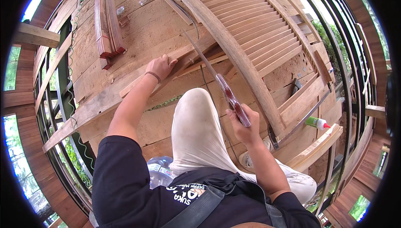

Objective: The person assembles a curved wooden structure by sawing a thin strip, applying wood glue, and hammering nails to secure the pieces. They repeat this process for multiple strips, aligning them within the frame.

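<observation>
My right hand (pixel 244 123) is closed round the glossy brown handle of a handsaw (pixel 229 93). Its blade appears nearly edge-on as a thin dark strip, slanting away to the upper left across the boards. With curled fingers, my left hand (pixel 161 68) grips the edge of a wooden board (pixel 179 66), which lies at a slant over the edge of the plank worktop (pixel 100 96). Part of that board's underside is in shadow. I cannot tell whether the saw touches the wood.
A slatted wooden panel (pixel 267 27) with a long side rail fills the upper right. Reddish strips (pixel 107 27) lie bundled at the far left. A green glue bottle (pixel 316 122) with a red tip rests at right. A large clear water bottle (pixel 160 171) sits beside my leg.
</observation>
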The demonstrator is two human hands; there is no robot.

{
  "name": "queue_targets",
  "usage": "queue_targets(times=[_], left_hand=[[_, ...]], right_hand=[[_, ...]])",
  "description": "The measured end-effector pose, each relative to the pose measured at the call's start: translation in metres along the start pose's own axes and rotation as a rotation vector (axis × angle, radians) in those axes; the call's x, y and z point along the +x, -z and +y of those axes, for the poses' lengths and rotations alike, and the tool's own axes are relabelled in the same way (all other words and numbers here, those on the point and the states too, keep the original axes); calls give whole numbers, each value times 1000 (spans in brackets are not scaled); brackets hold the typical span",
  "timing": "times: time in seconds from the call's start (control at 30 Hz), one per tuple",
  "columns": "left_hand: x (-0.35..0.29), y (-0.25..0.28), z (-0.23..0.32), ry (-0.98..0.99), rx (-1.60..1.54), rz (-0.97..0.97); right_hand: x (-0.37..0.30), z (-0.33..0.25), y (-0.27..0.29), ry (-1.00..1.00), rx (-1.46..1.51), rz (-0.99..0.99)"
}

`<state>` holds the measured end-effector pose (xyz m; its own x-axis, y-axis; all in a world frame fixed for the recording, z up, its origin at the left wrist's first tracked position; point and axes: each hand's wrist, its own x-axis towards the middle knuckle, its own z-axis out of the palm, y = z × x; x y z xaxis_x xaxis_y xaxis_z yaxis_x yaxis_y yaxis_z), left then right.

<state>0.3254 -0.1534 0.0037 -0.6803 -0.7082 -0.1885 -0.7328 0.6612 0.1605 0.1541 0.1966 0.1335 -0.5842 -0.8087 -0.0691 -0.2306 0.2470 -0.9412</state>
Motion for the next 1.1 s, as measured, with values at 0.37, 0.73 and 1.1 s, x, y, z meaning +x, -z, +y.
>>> queue_targets(times=[0.37,0.73,1.1], left_hand=[[1,-2,0,14,-8,-15],[-3,2,3,10,-51,-5],[30,-14,14,-101,-150,106]], right_hand=[[-6,-6,1,15,-20,-12],[-7,-2,3,-23,-17,-2],[-14,13,-11,-14,-62,-39]])
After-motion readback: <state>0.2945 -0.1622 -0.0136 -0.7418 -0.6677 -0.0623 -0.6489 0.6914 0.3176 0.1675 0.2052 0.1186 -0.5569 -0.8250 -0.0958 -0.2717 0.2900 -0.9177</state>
